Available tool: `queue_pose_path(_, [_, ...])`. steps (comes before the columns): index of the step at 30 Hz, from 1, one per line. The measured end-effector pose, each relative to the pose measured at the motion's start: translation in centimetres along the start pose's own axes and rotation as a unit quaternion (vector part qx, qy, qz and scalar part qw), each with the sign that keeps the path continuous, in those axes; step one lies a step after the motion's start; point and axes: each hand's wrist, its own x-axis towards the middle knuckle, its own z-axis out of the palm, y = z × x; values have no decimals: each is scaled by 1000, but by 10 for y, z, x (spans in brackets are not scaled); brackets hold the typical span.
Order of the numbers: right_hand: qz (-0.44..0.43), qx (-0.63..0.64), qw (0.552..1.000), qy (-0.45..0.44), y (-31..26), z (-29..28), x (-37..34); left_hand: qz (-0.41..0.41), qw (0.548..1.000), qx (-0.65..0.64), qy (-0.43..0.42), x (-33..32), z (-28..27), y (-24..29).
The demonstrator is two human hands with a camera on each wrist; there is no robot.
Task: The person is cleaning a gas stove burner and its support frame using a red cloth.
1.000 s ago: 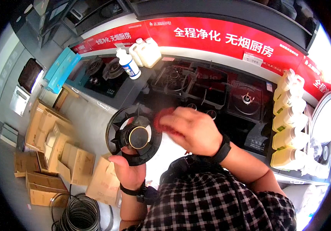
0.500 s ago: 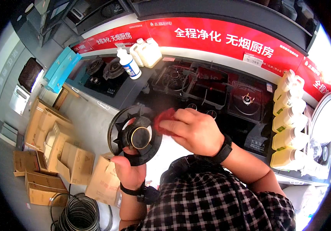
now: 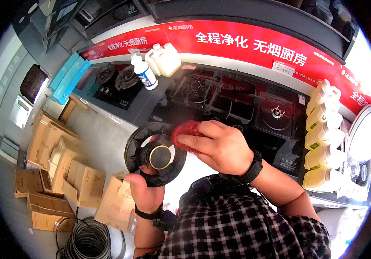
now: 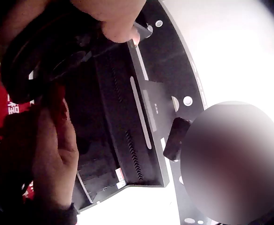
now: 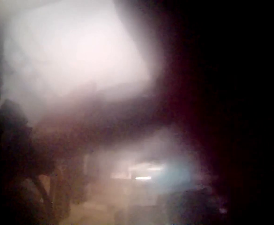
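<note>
In the head view the left hand [image 3: 147,193] grips a round black pan support [image 3: 174,169] from below, its thumb along the near side; some of its fingers are hidden behind the ring. A black cap with a gold ring [image 3: 160,157] shows at the middle. The right hand [image 3: 226,146] pinches a red cloth or pad [image 3: 185,136] against the ring's upper right edge. From the left wrist view, the dark ring [image 4: 20,61] lies between the left hand [image 4: 111,16] and the right hand [image 4: 56,154]. The right wrist view is too blurred to tell details.
Behind the hands is a black counter with a gas hob [image 3: 276,113]. A white bottle [image 3: 144,73] and jugs [image 3: 168,60] stand at the back, several yellow jugs [image 3: 323,159] at the right. Cardboard boxes [image 3: 88,183] and a coiled hose [image 3: 88,239] lie lower left.
The held ring has shifted slightly right, and its cap has tilted a little. The red cloth has moved slightly at the ring's edge, and both hands keep their hold.
</note>
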Motion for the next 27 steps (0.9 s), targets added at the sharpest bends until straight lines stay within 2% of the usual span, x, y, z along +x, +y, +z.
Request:
queue_pose_path(1, [-8, 2, 1000, 18, 0, 0, 2, -10, 1000, -3, 5, -2, -1, -2])
queue_pose_path(3, [-12, -36, 999, -20, -5, -1, 5, -30, 999, -8, 20, -8, -4, -4])
queue_pose_path(4, [-10, -47, 998, -33, -5, 2, 6, -4, 991, 136, 15, -6, -2, 3])
queue_pose_path(7, [-18, -62, 995, -73, -1, 3, 5, -31, 999, 4, 8, -4, -2, -4])
queue_pose_path(8, [-25, -63, 994, -82, 1, 3, 4, -47, 998, 33, 18, -7, -7, -3])
queue_pose_path(12, [-77, -81, 985, -130, 10, -2, 4, -61, 996, -62, 1, -8, -15, -13])
queue_pose_path(15, [-124, -84, 973, -173, 18, -10, 10, -89, 994, -67, 7, -10, -12, -12])
queue_pose_path(21, [-125, -58, 964, -229, 18, -18, 18, -115, 990, -76, 37, -4, -9, -16])
queue_pose_path(24, [-152, -75, 954, -246, 17, -13, 10, -114, 993, -36, -2, 0, -20, -17])
queue_pose_path(27, [-79, 44, 973, -215, 23, -17, 8, -101, 995, -23, -7, 4, -17, -16])
